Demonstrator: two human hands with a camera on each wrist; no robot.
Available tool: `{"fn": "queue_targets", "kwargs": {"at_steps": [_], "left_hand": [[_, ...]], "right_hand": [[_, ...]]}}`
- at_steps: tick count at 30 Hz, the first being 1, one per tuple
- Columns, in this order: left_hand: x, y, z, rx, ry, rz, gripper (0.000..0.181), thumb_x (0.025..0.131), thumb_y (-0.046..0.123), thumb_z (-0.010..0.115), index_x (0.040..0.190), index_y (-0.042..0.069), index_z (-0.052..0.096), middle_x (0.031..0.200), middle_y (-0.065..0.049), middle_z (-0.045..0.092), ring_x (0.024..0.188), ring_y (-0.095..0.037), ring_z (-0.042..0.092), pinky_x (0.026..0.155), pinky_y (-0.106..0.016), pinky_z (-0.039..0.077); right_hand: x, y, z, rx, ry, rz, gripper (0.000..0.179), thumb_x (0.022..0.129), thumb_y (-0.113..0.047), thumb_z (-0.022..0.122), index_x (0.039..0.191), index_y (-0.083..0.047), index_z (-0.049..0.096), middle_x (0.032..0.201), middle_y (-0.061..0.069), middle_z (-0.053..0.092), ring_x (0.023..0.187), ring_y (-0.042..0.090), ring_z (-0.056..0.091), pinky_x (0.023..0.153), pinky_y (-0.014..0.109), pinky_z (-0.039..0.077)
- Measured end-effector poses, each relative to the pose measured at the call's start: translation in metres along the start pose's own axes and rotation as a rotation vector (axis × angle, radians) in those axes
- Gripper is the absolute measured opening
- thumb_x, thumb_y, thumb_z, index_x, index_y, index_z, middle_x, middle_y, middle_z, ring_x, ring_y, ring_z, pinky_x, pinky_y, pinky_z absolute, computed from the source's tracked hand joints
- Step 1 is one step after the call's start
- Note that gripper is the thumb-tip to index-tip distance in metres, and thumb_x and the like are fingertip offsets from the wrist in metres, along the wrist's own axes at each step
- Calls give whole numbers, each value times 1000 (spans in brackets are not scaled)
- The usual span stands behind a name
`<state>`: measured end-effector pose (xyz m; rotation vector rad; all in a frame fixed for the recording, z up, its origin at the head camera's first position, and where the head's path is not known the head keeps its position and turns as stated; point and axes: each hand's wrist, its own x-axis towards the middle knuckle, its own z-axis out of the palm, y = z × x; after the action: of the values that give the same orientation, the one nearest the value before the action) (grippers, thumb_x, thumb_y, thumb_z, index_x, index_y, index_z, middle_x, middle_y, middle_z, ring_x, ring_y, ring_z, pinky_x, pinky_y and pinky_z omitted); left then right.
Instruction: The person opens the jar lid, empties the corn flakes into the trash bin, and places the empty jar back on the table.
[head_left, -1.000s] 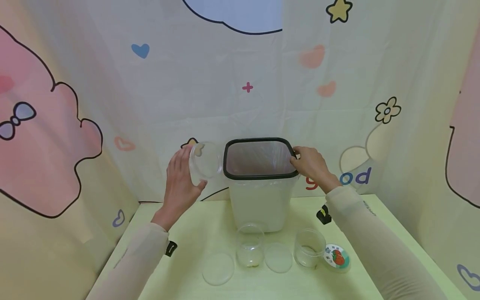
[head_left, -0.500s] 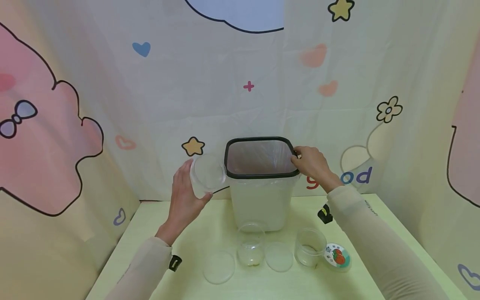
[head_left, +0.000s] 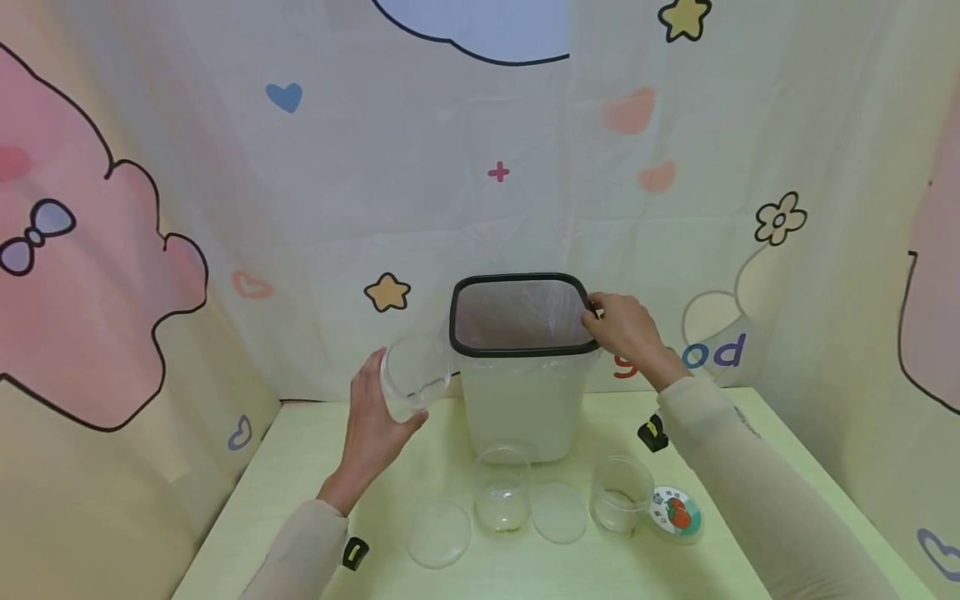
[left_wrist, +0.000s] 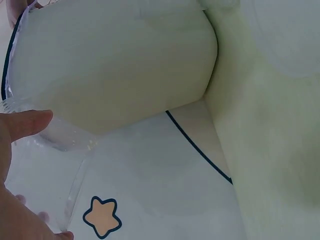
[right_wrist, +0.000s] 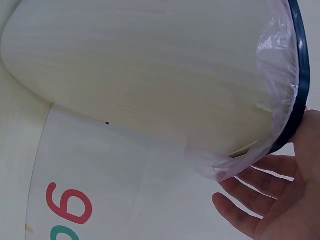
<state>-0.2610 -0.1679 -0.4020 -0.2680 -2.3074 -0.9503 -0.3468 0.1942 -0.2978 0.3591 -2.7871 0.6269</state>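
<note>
My left hand [head_left: 375,429] grips a clear round plastic container [head_left: 417,367] above the table, just left of a white trash bin [head_left: 522,408]. The container is tilted on its side; in the left wrist view my thumb [left_wrist: 32,123] lies across its wall. My right hand [head_left: 627,329] pinches the bin's black rim [head_left: 525,352] at the right side. A thin clear bag [right_wrist: 282,65] lines the bin and folds out under that rim, as the right wrist view shows. The bin stands upright against the wall.
Two more clear containers, one taller [head_left: 501,500] and one shorter [head_left: 618,500], stand on the pale green table [head_left: 360,575]. Two clear round lids, one left [head_left: 438,535] and one middle [head_left: 559,514], lie beside them, with a tomato-printed lid [head_left: 677,512] at right.
My left hand has lowered the container, from level with the bin's rim to a little below it, and slightly rightward. My right hand stays on the rim.
</note>
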Motion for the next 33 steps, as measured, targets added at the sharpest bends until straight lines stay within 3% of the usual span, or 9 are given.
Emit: {"fn": "queue_targets", "kwargs": {"at_steps": [13, 22, 33], "left_hand": [[-16, -13, 10, -37, -4, -54, 110, 66, 18, 90, 153, 17, 24, 151, -9, 34, 137, -30, 33, 106, -57, 41], [-21, -20, 13, -41, 9, -57, 110, 64, 18, 91, 152, 14, 25, 151, -8, 35, 135, -30, 35, 106, -57, 40], [-29, -22, 18, -75, -13, -124, 112, 64, 19, 91, 153, 14, 24, 150, -10, 36, 135, -33, 36, 106, -60, 39]], "right_hand": [[-10, -7, -2, 38, 58, -34, 55, 101, -34, 49, 148, -6, 42, 150, 21, 45, 136, 42, 43, 108, 58, 39], [-28, -18, -6, 75, 135, -120, 57, 100, -37, 50, 150, -12, 40, 154, 18, 40, 141, 42, 36, 112, 61, 33], [-57, -37, -5, 120, 260, -283, 63, 94, -38, 59, 151, -16, 40, 154, 16, 40, 141, 40, 37, 111, 61, 34]]}}
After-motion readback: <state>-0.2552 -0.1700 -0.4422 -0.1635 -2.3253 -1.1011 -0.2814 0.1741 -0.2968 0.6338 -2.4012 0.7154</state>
